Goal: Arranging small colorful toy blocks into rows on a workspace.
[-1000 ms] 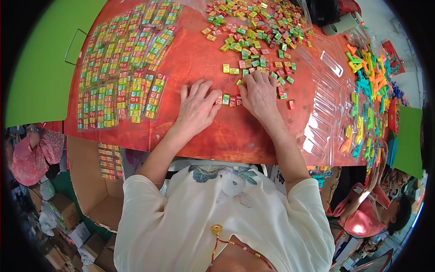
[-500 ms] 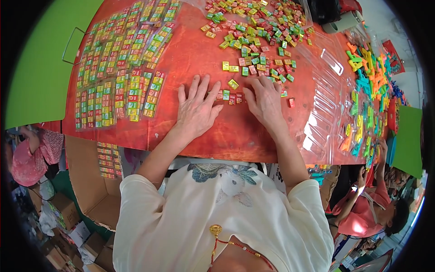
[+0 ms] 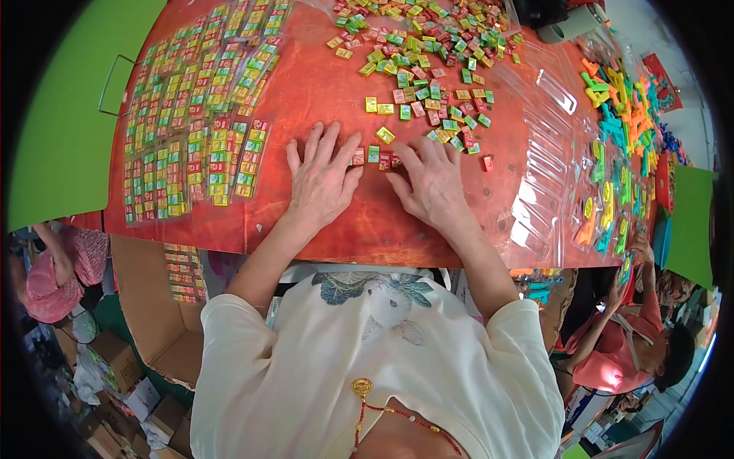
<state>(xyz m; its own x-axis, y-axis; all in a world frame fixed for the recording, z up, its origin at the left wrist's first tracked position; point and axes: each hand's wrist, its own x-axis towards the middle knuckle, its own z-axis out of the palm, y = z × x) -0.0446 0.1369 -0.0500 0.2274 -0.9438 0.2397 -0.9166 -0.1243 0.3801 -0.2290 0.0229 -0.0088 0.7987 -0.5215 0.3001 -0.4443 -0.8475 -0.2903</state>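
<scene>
A short row of small red and green boxes point(image 3: 373, 154) lies on the red tabletop between my hands. My left hand point(image 3: 319, 183) rests with fingers spread, its forefinger by the row's left end. At the other end is my right hand point(image 3: 432, 180), palm down, its fingers apart and its thumb held out to the left. Its fingertips partly cover the row, so their contact with the boxes is hard to make out. Just beyond the row sits a single yellow box point(image 3: 384, 135). A lone red box point(image 3: 488, 163) lies right of my right hand.
A heap of loose little boxes point(image 3: 440, 65) spreads over the far table. Clear packs filled with box rows point(image 3: 187, 115) cover the left. Clear plastic trays point(image 3: 539, 176) and colourful plastic toy pieces point(image 3: 631, 115) lie right. A co-worker point(image 3: 623, 344) sits at the lower right.
My right hand has shifted slightly left and nearer me, its thumb now spread out from the fingers. My left hand stays spread by the row. The whole view has shifted a little.
</scene>
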